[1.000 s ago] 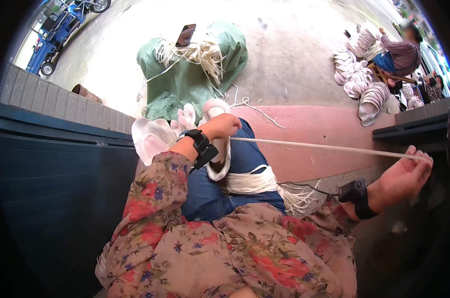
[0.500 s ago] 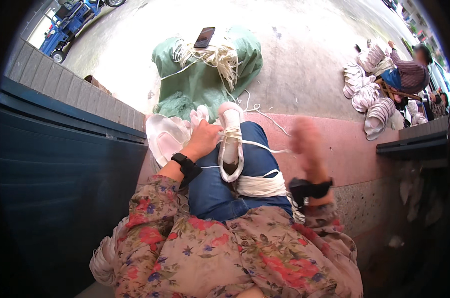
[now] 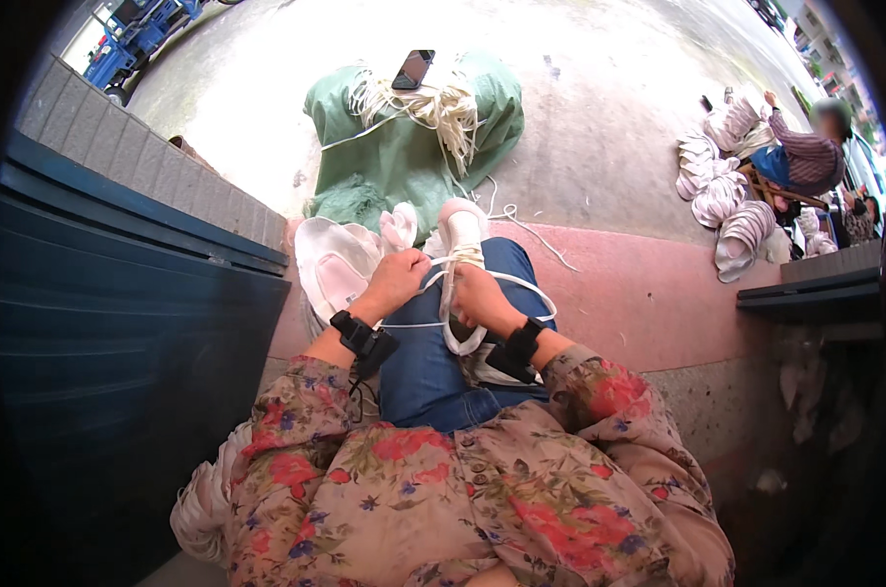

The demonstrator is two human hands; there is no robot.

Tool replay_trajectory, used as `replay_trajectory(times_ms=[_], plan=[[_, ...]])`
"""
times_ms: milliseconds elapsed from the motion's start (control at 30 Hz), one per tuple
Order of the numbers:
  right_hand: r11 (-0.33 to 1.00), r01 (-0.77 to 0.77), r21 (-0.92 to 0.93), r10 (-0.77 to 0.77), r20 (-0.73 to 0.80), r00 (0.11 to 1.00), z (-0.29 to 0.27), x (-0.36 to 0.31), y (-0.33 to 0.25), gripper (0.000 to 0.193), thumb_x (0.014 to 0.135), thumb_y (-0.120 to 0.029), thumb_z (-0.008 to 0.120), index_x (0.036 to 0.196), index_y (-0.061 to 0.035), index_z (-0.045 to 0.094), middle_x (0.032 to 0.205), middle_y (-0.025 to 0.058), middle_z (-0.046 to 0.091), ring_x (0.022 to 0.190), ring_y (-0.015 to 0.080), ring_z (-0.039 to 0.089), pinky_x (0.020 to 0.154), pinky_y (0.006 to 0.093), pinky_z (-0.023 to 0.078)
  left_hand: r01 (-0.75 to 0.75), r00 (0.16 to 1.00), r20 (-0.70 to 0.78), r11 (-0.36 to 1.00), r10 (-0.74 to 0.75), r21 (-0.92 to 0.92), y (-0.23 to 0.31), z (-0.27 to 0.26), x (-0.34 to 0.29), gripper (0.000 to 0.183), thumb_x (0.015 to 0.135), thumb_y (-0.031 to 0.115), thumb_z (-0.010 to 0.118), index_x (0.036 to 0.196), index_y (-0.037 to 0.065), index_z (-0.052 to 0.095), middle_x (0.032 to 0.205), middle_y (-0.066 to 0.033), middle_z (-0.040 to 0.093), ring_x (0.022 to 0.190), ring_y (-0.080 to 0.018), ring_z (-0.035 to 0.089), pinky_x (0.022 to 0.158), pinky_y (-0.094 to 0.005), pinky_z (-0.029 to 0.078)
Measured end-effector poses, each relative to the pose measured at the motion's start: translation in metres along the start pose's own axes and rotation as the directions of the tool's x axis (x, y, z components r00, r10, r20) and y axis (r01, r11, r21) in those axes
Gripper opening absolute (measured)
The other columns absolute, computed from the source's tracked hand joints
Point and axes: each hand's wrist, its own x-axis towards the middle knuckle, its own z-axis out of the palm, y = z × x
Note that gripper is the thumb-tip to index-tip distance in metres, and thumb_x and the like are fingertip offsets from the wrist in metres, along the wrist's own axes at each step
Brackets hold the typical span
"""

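A white shoe upper [image 3: 460, 224] rests along my lap with its toe away from me, and a white shoelace [image 3: 533, 285] runs across it. On its left side my left hand [image 3: 401, 277] is closed, pinching the lace near the eyelets. My right hand [image 3: 480, 297] lies over the upper's opening, its fingers curled together at the right eyelet row and partly hidden; the lace seems to be in them. A loop of lace bows out to the right around that hand. The bundle of white laces [image 3: 492, 368] on my right thigh is mostly covered by my forearm.
More white shoe uppers [image 3: 327, 256] lie left of my knees. Ahead, a green cloth-covered stack [image 3: 384, 161] carries loose laces [image 3: 453, 110] and a phone [image 3: 414, 69]. A blue metal panel [image 3: 120, 362] borders my left. At far right a person [image 3: 805, 147] sits beside piled uppers [image 3: 722, 191].
My right hand has swung in from the right, where it was blurred in mid-air, to the shoe upper. The lace now forms a loop; my left hand stays near the eyelets.
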Motion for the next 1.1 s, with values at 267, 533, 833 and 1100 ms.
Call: replay_trajectory(times_ms=[267, 533, 833, 1100], plan=[[0.883, 0.158, -0.443, -0.215, -0.082, 0.973, 0.0, 0.011, 0.023, 0.017, 0.078, -0.006, 0.043, 0.088, 0.0043, 0.051, 0.074, 0.0234, 0.058, 0.064, 0.0316, 0.06, 0.054, 0.0393, 0.048, 0.232, 0.972, 0.09, 0.803, -0.219, -0.549, 0.016, -0.015, -0.007, 0.021, 0.081, 0.007, 0.048, 0.099, -0.001, 0.054, 0.069, -0.0004, 0.052, 0.063, -0.0076, 0.048, 0.06, -0.0212, 0.039], [0.731, -0.113, 0.674, -0.106, 0.275, 0.956, -0.121, -0.068, -0.008, 0.003, 0.084, -0.013, 0.047, 0.086, -0.0107, 0.048, 0.057, -0.0057, 0.038, 0.044, 0.0042, 0.036, 0.037, 0.0178, 0.027, 0.268, 0.961, 0.138, 0.682, -0.241, -0.68, 0.029, -0.032, -0.01, 0.033, 0.08, 0.007, 0.047, 0.112, -0.004, 0.045, 0.071, -0.0017, 0.052, 0.064, -0.0082, 0.048, 0.064, -0.0195, 0.037], [-0.253, 0.505, 0.825, -0.642, -0.534, 0.551, -0.21, -0.176, -0.07, 0.013, 0.091, -0.012, 0.036, 0.1, -0.0047, 0.042, 0.059, -0.0017, 0.035, 0.041, 0.0046, 0.031, 0.036, 0.0192, 0.025, 0.305, 0.947, 0.238, 0.83, -0.214, -0.468, 0.036, 0.019, 0.009, 0.046, 0.081, 0.01, 0.046, 0.123, -0.003, 0.034, 0.082, -0.0068, 0.055, 0.076, -0.0136, 0.054, 0.074, -0.0243, 0.04], [-0.239, 0.603, 0.761, -0.753, -0.537, 0.381, -0.218, -0.204, -0.077, 0.014, 0.092, -0.012, 0.032, 0.088, -0.0032, 0.042, 0.05, -0.0037, 0.031, 0.034, 0.0022, 0.023, 0.03, 0.0189, 0.015, 0.009, 1.0, -0.024, 0.987, -0.013, -0.158, 0.023, 0.024, 0.012, 0.024, 0.084, 0.01, 0.046, 0.103, -0.001, 0.054, 0.079, -0.0056, 0.056, 0.075, -0.0139, 0.052, 0.072, -0.0251, 0.041]])
